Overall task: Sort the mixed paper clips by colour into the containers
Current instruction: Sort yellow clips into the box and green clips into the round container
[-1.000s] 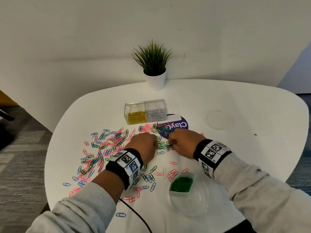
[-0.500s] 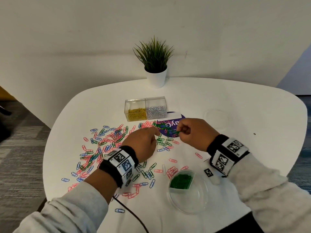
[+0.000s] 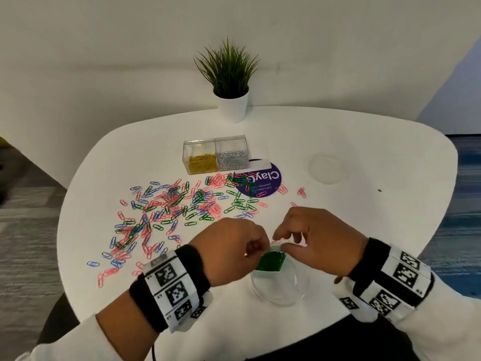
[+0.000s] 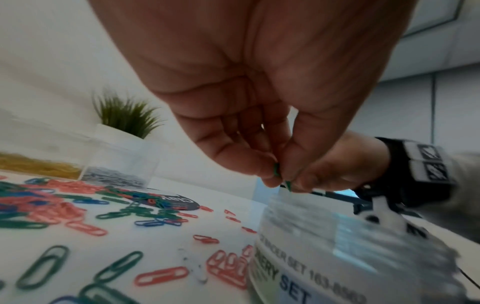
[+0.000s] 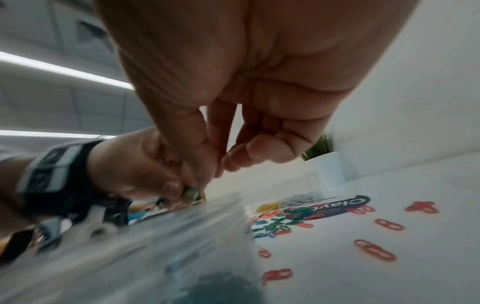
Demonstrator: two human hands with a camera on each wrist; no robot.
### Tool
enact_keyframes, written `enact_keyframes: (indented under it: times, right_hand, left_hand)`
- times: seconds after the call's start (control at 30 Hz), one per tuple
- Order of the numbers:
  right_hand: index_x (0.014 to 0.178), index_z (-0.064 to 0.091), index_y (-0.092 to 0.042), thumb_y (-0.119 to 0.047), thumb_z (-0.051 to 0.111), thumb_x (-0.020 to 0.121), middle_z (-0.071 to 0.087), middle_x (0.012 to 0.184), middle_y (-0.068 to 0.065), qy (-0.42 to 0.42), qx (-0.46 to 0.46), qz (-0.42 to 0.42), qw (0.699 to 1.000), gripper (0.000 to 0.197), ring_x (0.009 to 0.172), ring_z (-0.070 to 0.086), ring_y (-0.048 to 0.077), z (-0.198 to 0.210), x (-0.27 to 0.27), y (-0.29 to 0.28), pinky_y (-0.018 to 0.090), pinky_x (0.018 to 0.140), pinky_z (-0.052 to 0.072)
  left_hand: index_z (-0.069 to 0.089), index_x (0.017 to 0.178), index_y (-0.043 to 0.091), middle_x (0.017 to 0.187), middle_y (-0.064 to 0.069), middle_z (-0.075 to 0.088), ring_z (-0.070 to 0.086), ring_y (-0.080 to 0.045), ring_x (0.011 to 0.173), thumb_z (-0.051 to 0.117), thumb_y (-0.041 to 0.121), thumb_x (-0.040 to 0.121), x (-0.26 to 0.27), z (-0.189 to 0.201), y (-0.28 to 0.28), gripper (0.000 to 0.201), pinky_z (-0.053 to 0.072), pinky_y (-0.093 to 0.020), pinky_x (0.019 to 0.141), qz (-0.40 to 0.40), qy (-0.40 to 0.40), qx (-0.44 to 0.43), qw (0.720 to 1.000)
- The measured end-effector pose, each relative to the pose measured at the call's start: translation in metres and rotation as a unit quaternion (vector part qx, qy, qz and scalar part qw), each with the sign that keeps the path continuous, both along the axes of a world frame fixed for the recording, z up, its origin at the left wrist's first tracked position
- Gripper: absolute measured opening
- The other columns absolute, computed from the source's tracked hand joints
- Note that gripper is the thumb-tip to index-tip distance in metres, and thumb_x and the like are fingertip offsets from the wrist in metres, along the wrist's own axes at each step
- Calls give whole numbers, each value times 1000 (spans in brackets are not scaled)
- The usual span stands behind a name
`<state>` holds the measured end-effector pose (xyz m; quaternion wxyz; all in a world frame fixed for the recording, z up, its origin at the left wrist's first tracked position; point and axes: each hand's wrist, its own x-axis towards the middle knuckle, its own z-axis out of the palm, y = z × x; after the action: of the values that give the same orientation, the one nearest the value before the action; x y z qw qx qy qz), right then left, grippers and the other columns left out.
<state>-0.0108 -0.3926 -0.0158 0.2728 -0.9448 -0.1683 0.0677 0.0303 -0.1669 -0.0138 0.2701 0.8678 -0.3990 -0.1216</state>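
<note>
- Green clips [image 4: 276, 169] are pinched in the left hand [image 3: 234, 250], fingertips bunched tight on them, right above the round clear tub [image 3: 279, 285]. A green tip also pokes out below the pinch in the left wrist view.
- Right hand [image 3: 316, 239] sits just beside it, thumb and forefinger close together over the tub's far rim. Both wrist views show green at the spot where the two hands meet; can't tell if the right hand holds a clip of its own.
- The tub is at the near edge of the desk [image 3: 364, 157]. One wedge section already holds a green pile [image 3: 270, 261]; the rest of the tub looks bare.
- Step in hand, as I read it: dropping picked greens into the green section.
- Next move needs the pinch let go squarely over that wedge, not the neighbouring sections, then a reach to the scatter for more.
- Mixed clips [image 3: 166, 207] lie spread over the left and middle of the desk: pink, green, blue. Plenty of green left, so the sort is early to mid.
- The twin clear box [image 3: 216, 155] behind the scatter holds yellow clips on the left and silver on the right.
- A purple round sticker [image 3: 268, 181] lies partly under the clips. A clear lid [image 3: 326, 166] sits well apart to the right, and a potted plant [image 3: 229, 82] at the far edge.
</note>
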Motion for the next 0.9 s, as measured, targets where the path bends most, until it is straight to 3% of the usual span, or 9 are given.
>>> enact_keyframes:
  times: [0.1,0.17,0.3,0.37,0.47,0.57,0.73,0.9]
  right_hand:
    - [98,60,-39,-38,69,85,57,91,-18,37,-10,-58,998,16,77,59,3,1,2,-9,21,73,47]
    - [103,60,-38,-43,65,88,61,94,-17,91,-20,-57,994,17,80,60,2,-3,1,-9,20,74,49]
    - [95,62,-37,-40,64,89,65,85,-16,128,14,-44,991,8,80,60,0,-9,-10,0,15,70,47]
    - [95,63,-35,-43,65,88,65,83,-17,154,22,-34,987,10,78,60,-2,-9,-11,5,14,69,47]
    - [95,66,-31,-39,66,89,66,83,-16,148,27,-36,988,10,77,60,-1,-8,6,9,13,69,45]
    - [94,65,-31,-30,61,93,66,89,-15,92,-11,-58,994,4,79,59,-1,-13,47,11,17,73,44]
    - [99,61,-24,-25,52,96,64,99,-3,50,-103,-121,986,10,92,60,19,-31,121,20,29,79,47]
    - [95,60,-16,-44,55,95,63,97,3,50,-149,-141,977,28,92,59,24,-29,154,35,32,77,45]
  left_hand:
    - [70,101,30,90,9,66,59,-11,79,57,25,89,-5,-5,-6,18,52,-31,73,-41,-42,34,998]
    - [70,104,29,96,8,67,58,-16,86,54,26,92,-9,-8,-8,21,51,-36,75,-69,-70,54,994]
    - [74,107,32,106,11,71,60,-13,93,60,28,92,-13,-8,-3,21,48,-25,78,-106,-71,36,991]
    - [74,105,35,102,15,71,61,-2,90,65,29,91,-9,-7,5,18,48,-19,79,-66,-22,-8,998]
    - [73,105,36,91,20,68,61,5,80,67,29,92,12,-6,25,16,46,-11,73,72,24,-31,997]
    - [69,112,33,102,16,66,61,-1,87,60,32,96,43,-10,41,19,52,-27,83,146,-26,91,985]
    - [66,117,27,108,3,60,59,-19,101,49,38,99,80,-21,24,27,49,-34,87,144,-64,191,969]
    - [67,112,21,103,-4,58,57,-23,99,51,52,95,101,-32,-9,39,49,-37,83,137,-70,220,963]
